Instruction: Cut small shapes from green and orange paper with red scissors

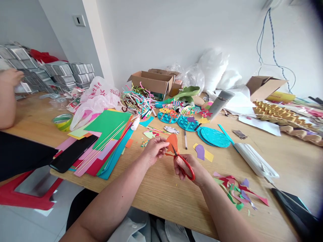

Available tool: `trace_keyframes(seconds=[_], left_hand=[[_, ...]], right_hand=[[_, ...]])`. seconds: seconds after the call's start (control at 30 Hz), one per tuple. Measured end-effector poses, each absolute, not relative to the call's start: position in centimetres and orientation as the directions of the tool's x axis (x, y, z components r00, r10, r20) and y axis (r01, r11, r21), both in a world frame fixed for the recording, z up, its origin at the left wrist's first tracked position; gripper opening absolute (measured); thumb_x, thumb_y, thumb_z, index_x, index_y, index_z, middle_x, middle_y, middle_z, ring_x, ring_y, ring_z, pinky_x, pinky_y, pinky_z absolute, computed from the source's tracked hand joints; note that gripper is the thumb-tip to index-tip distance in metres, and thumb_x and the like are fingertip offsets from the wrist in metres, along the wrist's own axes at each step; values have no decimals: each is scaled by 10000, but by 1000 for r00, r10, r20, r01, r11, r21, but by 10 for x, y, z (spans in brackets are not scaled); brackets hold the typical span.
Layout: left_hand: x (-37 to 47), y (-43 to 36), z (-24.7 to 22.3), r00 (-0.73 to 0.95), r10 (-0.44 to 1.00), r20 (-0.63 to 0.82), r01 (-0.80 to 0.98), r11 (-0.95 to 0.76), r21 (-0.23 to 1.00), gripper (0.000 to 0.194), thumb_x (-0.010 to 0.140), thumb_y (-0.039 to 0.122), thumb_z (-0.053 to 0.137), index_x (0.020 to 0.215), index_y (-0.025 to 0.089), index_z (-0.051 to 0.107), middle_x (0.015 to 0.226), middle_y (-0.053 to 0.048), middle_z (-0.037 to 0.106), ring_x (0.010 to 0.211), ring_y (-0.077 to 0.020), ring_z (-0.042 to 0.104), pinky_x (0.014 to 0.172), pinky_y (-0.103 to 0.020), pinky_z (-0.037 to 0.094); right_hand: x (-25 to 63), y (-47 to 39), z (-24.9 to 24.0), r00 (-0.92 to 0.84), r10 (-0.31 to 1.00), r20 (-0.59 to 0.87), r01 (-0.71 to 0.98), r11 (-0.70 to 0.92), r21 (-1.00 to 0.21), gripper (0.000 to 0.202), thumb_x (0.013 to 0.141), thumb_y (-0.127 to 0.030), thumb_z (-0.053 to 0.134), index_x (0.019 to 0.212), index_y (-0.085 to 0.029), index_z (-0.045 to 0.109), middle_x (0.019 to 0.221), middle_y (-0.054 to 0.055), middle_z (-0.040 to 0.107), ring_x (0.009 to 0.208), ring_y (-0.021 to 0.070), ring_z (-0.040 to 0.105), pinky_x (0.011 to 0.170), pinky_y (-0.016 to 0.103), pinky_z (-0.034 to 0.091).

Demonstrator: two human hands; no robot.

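Near the table's front middle, my left hand (156, 149) pinches the left side of an orange paper piece (172, 141). My right hand (188, 168) is closed round the red handles of a pair of scissors (191, 171). The scissors' dark blades point up and left, against the lower part of the orange paper. Behind the hands lie a white paper fish shape (171, 129) and a pen (185, 139). To the right of them, a purple paper piece (200, 152) rests on a yellow one (209, 155).
Coloured paper sheets (108, 125) and a black phone (73, 154) lie left. Blue ovals (215, 136), a grey bottle (219, 105), a white power strip (256, 160) and paper scraps (239, 192) are right. Another person's arm (7, 101) is at far left; boxes (151, 81) stand behind.
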State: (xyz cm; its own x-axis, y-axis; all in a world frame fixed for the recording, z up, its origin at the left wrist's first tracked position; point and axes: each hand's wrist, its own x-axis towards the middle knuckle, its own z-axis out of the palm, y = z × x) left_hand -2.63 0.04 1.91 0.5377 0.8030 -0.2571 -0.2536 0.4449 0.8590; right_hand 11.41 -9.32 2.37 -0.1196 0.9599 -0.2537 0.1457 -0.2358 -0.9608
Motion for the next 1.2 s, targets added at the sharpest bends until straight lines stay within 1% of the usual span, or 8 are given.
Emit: trace_keyframes(seconds=[0.23, 0.43, 0.57, 0.7, 0.87, 0.97, 1.07, 1.2], left_hand=[[-28, 3, 16, 625, 749, -218, -248, 456, 855, 233, 574, 249, 691, 696, 156, 515, 617, 5, 605, 404, -33, 401, 355, -165, 178], [-30, 2, 15, 707, 672, -221, -188, 479, 857, 280, 554, 221, 680, 809, 134, 602, 708, -21, 634, 432, -33, 434, 357, -164, 165], [-32, 1, 17, 740, 635, -221, -131, 458, 879, 302, 548, 216, 710, 822, 124, 623, 720, -8, 604, 454, -32, 446, 348, -166, 163], [-32, 2, 20, 712, 671, -205, -141, 424, 895, 313, 577, 273, 728, 838, 142, 614, 668, 19, 564, 450, -31, 436, 345, -168, 159], [-31, 3, 17, 638, 734, -232, -144, 410, 901, 259, 568, 281, 730, 725, 145, 575, 583, 39, 527, 422, -29, 406, 345, -169, 168], [-31, 3, 16, 663, 716, -221, -135, 404, 905, 285, 541, 265, 742, 730, 141, 569, 613, 27, 552, 433, -34, 433, 345, -166, 195], [-31, 3, 16, 682, 700, -212, -123, 395, 910, 301, 563, 299, 736, 754, 126, 582, 652, 3, 579, 436, -35, 442, 346, -166, 205], [-30, 3, 15, 660, 718, -224, -101, 379, 920, 313, 567, 333, 743, 734, 118, 589, 633, 3, 565, 436, -37, 435, 342, -167, 214]], right_hand=[[114, -93, 27, -128, 967, -220, 65, -213, -975, 571, 714, -725, 493, 628, -161, 518, 526, 2, 560, 378, 84, 486, 391, 207, 374], [116, -93, 28, -159, 970, -185, 19, -184, -983, 576, 720, -723, 495, 642, -153, 533, 545, 13, 568, 395, 91, 500, 407, 215, 388], [115, -93, 29, -162, 967, -197, 30, -195, -980, 574, 706, -723, 516, 642, -153, 535, 541, 12, 566, 395, 92, 504, 404, 212, 387], [116, -94, 30, -177, 966, -186, 60, -178, -982, 562, 724, -707, 512, 637, -153, 531, 544, 12, 568, 394, 88, 499, 399, 205, 380], [117, -94, 29, -177, 967, -181, 83, -169, -982, 549, 753, -688, 494, 637, -152, 524, 553, 13, 569, 403, 85, 504, 407, 200, 385], [116, -94, 29, -174, 969, -173, 88, -160, -983, 564, 740, -701, 494, 628, -149, 521, 548, 16, 567, 397, 84, 498, 400, 200, 382], [116, -94, 29, -183, 967, -176, 85, -162, -983, 567, 722, -703, 518, 637, -142, 524, 544, 18, 568, 389, 83, 496, 394, 199, 380], [116, -94, 28, -195, 959, -206, 73, -196, -978, 564, 716, -699, 531, 647, -139, 524, 546, 19, 571, 394, 82, 502, 392, 193, 378]])
